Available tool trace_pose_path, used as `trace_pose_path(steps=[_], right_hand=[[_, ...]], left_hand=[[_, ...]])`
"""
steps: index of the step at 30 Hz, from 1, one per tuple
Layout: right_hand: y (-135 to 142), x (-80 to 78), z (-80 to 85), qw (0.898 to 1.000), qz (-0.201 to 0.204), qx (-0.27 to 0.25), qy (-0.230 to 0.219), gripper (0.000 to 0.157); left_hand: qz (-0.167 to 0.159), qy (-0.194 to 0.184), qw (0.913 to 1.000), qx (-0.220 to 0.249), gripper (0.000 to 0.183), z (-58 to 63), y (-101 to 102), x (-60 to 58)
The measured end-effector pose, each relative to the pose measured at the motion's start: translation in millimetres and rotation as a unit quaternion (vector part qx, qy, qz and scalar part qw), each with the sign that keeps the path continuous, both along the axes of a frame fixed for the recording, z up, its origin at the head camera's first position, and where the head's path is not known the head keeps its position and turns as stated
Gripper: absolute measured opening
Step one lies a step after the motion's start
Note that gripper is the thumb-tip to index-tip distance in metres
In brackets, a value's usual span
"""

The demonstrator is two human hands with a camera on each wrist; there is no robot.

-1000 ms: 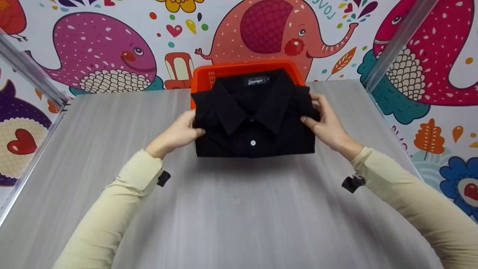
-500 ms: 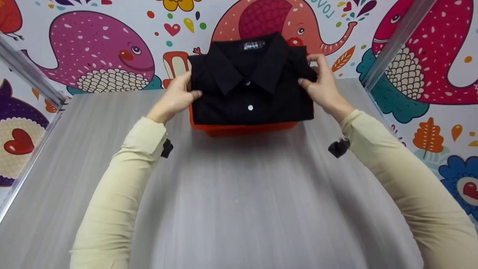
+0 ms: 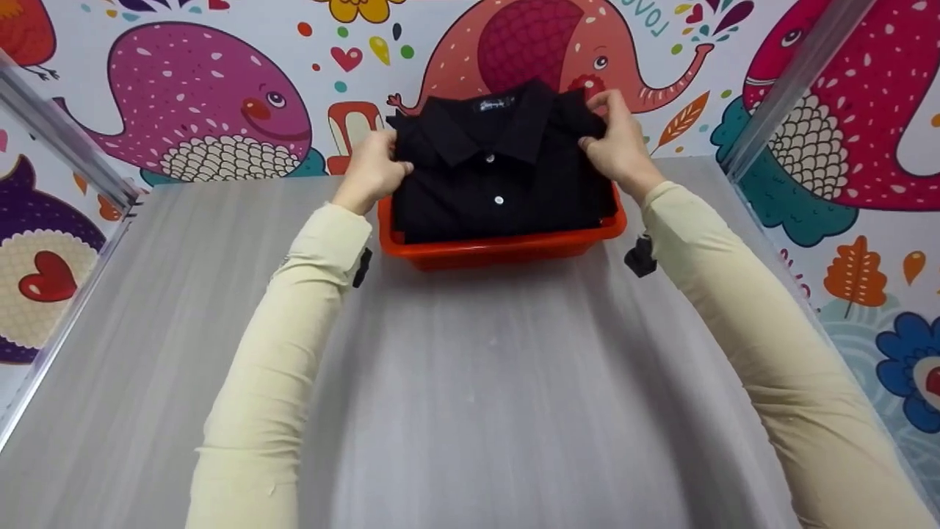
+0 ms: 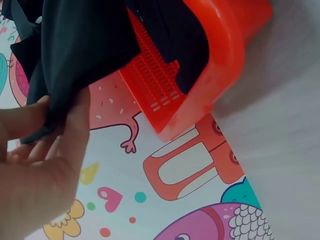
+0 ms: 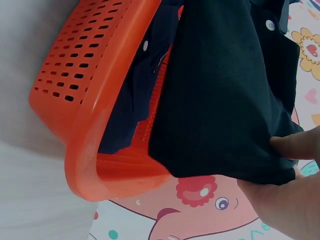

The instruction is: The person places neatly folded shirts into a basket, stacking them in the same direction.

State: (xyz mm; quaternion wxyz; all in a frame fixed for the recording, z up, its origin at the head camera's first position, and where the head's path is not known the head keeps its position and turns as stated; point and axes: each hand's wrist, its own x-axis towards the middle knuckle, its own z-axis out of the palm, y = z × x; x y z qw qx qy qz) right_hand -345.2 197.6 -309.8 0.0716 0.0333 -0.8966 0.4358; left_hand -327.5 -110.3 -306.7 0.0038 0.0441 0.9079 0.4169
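A folded black button-up shirt point(image 3: 455, 198), collar away from me, is held over an orange basket point(image 3: 507, 247) in the head view. My left hand point(image 3: 376, 167) pinches its left side, thumb on top. On the opposite side my right hand point(image 3: 617, 143) grips the cloth the same way. Both wrist views show the shirt above the basket's opening. Under it, a dark navy garment point(image 5: 131, 100) with a white button lies inside the basket, seen in the right wrist view. The shirt's near edge overlaps the basket's front rim in the head view.
The basket stands at the back of a grey wood-grain table point(image 3: 470, 397), close to a wall point(image 3: 367, 66) printed with cartoon animals. Metal posts point(image 3: 800, 88) rise at the back corners. The basket's sides have slotted holes.
Both hands carried the shirt away from me, up over the basket, then lowered it a little. The basket's front rim, first hidden behind the shirt, now shows.
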Motion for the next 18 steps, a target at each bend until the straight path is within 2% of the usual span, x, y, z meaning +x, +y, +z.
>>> trace_pose_path(steps=[10, 14, 18], right_hand=[[-4, -8.1, 11.6, 0.998, -0.007, 0.038, -0.049, 0.043], [-2, -9.2, 8.1, 0.999, -0.016, 0.034, -0.039, 0.042], [8, -6.0, 0.6, 0.998, -0.021, 0.047, -0.031, 0.043]], left_hand=[[0.016, -0.032, 0.9985, -0.041, 0.037, 10.5, 3, -9.5], [0.015, -0.048, 0.998, -0.038, 0.037, 5.4, -1, -10.0], [-0.016, -0.068, 0.9951, -0.069, 0.046, -3.8, -12, -6.9]])
